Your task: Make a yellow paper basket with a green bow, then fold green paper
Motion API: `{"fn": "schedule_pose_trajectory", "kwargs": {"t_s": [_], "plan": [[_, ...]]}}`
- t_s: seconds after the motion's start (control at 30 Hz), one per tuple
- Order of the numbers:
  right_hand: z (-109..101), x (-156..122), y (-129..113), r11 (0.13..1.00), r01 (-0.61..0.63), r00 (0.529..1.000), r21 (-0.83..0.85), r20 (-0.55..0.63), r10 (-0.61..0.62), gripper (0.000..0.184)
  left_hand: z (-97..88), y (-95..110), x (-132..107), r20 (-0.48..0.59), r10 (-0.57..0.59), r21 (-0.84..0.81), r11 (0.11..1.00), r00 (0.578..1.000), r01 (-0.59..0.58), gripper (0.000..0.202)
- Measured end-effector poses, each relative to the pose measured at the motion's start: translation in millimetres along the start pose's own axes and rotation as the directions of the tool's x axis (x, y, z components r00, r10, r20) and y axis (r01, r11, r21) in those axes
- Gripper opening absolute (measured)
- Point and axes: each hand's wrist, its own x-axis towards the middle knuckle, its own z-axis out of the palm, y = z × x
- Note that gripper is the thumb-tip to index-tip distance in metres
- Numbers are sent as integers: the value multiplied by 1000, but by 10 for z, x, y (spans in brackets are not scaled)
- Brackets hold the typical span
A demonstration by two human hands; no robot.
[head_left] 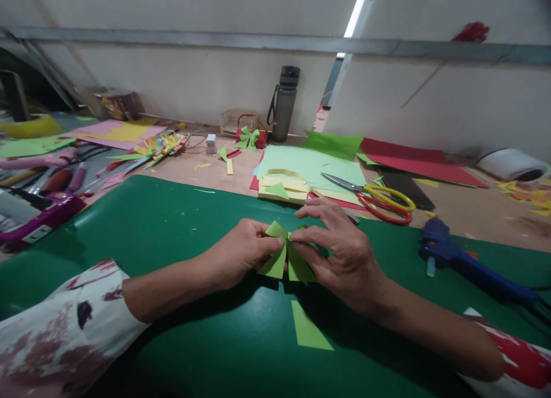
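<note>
A light green paper bow (275, 265) is held just above the green mat (172, 226), its pointed pieces fanning out from a small middle. My left hand (247, 250) pinches it from the left, thumb on the front near the centre. From the right, my right hand (342, 252) grips the centre between thumb and index finger, with the other fingers raised. Parts of the bow's right side are hidden behind my right fingers. Below the bow, a loose light green paper piece (310, 327) with slanted sides lies on the mat.
Beyond the mat are scissors (383, 200) with red and yellow handles, a yellow paper box (282, 188) and a dark bottle (284, 108). A blue glue gun (473, 266) rests at right. Another green bow (248, 138) sits on a red paper basket (263, 135). Tools crowd the left.
</note>
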Motion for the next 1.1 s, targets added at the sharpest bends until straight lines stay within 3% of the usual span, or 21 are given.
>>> {"fn": "schedule_pose_trajectory", "kwargs": {"t_s": [0.53,0.9,1.1], "plan": [[-4,-7,14,998,29,999,-60,45,-27,15,3,-1,-8,58,-1,-101,995,998,7,13],[23,-44,5,952,148,989,-267,23,-147,19,-12,-16,7,43,7,-97,995,999,-3,23],[2,-57,8,920,203,979,-334,39,-202,25,-18,-1,4,57,22,-84,996,998,-17,18]]}}
